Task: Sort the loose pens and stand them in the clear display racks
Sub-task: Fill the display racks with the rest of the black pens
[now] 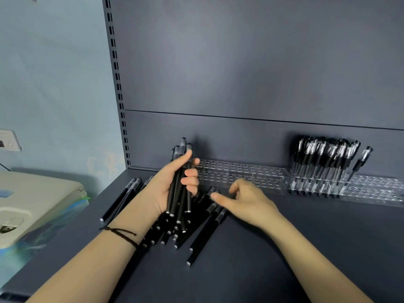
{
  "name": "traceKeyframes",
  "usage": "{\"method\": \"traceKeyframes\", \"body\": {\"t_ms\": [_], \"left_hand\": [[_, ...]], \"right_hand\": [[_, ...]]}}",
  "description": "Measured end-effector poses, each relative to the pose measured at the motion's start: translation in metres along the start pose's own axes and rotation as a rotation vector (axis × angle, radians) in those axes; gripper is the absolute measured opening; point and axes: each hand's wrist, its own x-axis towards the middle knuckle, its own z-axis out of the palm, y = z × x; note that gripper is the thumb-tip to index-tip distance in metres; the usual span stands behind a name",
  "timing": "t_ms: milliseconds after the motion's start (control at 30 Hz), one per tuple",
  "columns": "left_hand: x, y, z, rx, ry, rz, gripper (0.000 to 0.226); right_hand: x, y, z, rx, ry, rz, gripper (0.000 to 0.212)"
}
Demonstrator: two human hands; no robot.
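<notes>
Black pens (pixel 177 200) with frosted caps stand bunched in the left hand (pixel 168 182).

Left grip (pixel 164 186): raised, palm facing inward, fingers and thumb curling round a bundle of pens (pixel 183 147); forearm slanting in from lower left. Right grip (pixel 247 200): hovering low, palm facing down, thumb stretching leftward, fingers bending loosely, holding nothing; forearm slanting in from lower right.

Single view. The head-worn wide-angle camera is looking forward and down at the dark shelf (pixel 273 248) from close range, facing the grey back panel (pixel 240 62). The left hand (pixel 168 186), gripping pens (pixel 182 154), and the right hand (pixel 249 200) are sitting mid-frame, reaching in from the bottom edge. A pale wall (pixel 54 73) is filling the left margin.
</notes>
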Motion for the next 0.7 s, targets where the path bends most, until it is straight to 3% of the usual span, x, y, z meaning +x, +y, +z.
{"method": "traceKeyframes", "body": {"t_ms": [100, 200, 467, 567, 633, 700], "left_hand": [[0.0, -0.001, 0.0, -0.025, 0.115, 0.087, 0.022], [0.001, 0.0, 0.001, -0.085, 0.136, 0.14, 0.019], [0.001, 0.0, -0.002, -0.102, 0.144, 0.163, 0.019], [0.001, -0.001, -0.006, -0.105, 0.122, 0.157, 0.024], [0.001, -0.002, -0.006, -0.115, 0.119, 0.152, 0.03], [0.001, -0.002, -0.006, -0.098, 0.15, 0.163, 0.02]], "right_hand": [[-0.009, -0.011, 0.015, -0.064, -0.068, -0.044, 0.066], [-0.012, -0.018, 0.028, -0.093, -0.031, -0.135, 0.073], [0.005, -0.005, 0.022, 0.277, -0.045, -0.175, 0.082], [0.01, 0.004, 0.014, 0.291, -0.021, -0.179, 0.077], [0.014, 0.01, 0.013, 0.237, 0.046, -0.152, 0.061], [0.014, 0.012, 0.012, 0.19, 0.089, -0.095, 0.051]]}}
